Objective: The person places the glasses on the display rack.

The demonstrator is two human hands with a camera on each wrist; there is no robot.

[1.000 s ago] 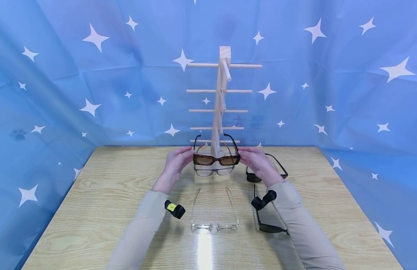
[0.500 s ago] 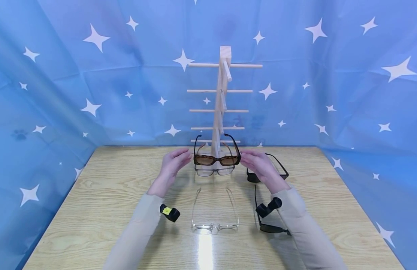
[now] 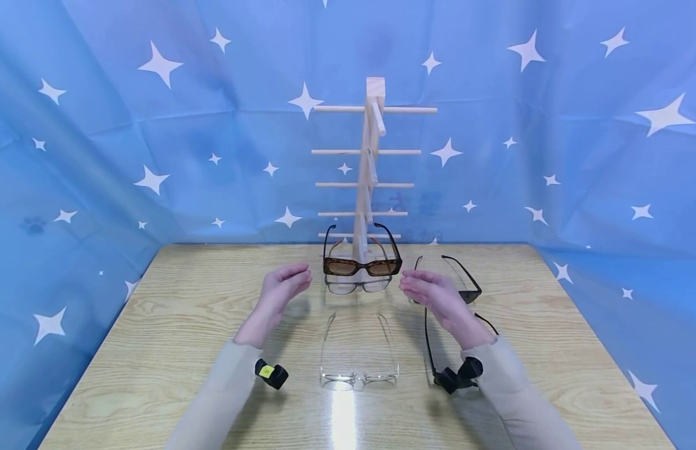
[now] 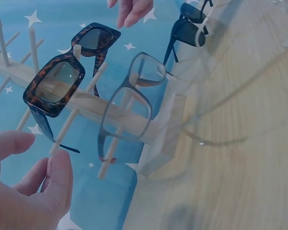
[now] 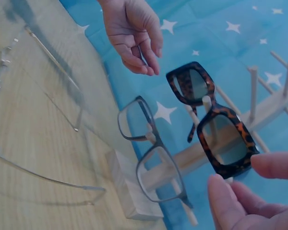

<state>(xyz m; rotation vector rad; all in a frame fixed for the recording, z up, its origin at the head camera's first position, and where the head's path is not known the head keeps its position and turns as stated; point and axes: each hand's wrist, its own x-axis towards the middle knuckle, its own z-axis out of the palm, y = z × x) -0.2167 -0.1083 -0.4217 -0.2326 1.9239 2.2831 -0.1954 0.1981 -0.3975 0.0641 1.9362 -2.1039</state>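
Observation:
Tortoiseshell sunglasses (image 3: 342, 267) hang on a peg low on the wooden display stand (image 3: 376, 87). Grey-framed eyeglasses (image 3: 342, 288) hang just beneath them. My left hand (image 3: 280, 290) hovers to the left of the sunglasses, fingers relaxed and nothing held. On the other side my right hand (image 3: 438, 297) is also free, its fingertips near the sunglasses' lower corner. In the right wrist view the tortoiseshell frame (image 5: 235, 139) sits on its peg, thumb and fingers spread beside it. The left wrist view shows a similar gap between the left fingers (image 4: 60, 184) and the frame.
Clear, thin-framed eyeglasses (image 3: 376, 377) lie on the wooden table (image 3: 173, 325) before the stand. Black sunglasses (image 3: 470, 296) lie at the right, partly behind my right hand. A second black pair (image 3: 428, 340) lies nearer, partly covered by the right wrist camera (image 3: 460, 375).
Both hands have let go of the tortoiseshell sunglasses and drawn back toward me, the left also outward. The sunglasses stay hanging on the stand.

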